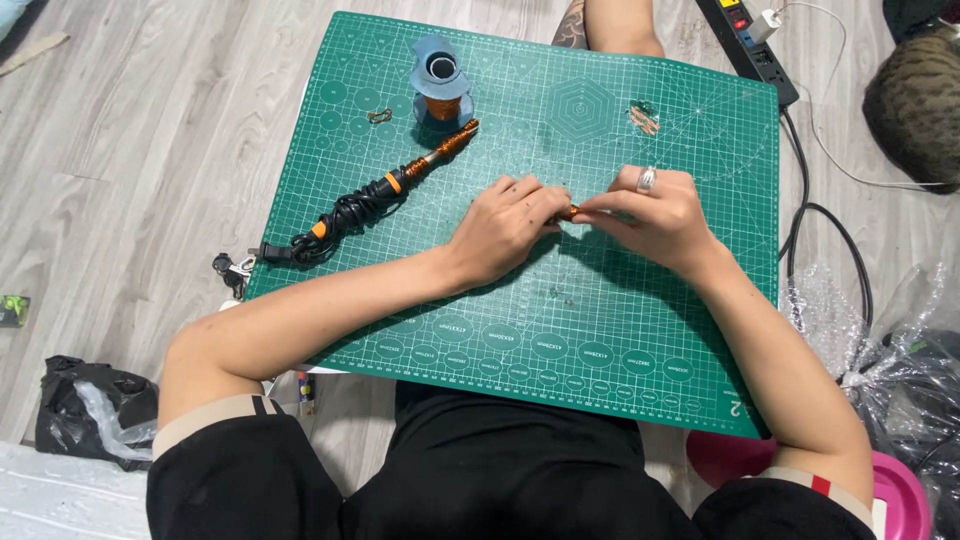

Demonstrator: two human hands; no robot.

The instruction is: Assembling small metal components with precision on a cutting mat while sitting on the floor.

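Grey wood flooring all round, and on it a green cutting mat (400,310) that I'm using as my landmark. Over the mat's middle I've got both hands together: left hand (505,228) curled, fingertips pinched on a small copper-coloured piece (569,211), and right hand (655,215) (ring on one finger) closed on the same piece from the other side, fingertips meeting the left's. How the piece is shaped I can't tell; only a sliver shows between the fingers. Toward the mat's far left corner stands a blue spool (440,85) of copper wire, and just beside it a soldering iron (380,195) lies slanted with its black cord bundled round the handle. Near the mat's far right corner there's a little heap of wire scraps (644,117). Off the mat's far right edge lies a power strip (752,45). Right of the mat, crinkled clear plastic (880,350).
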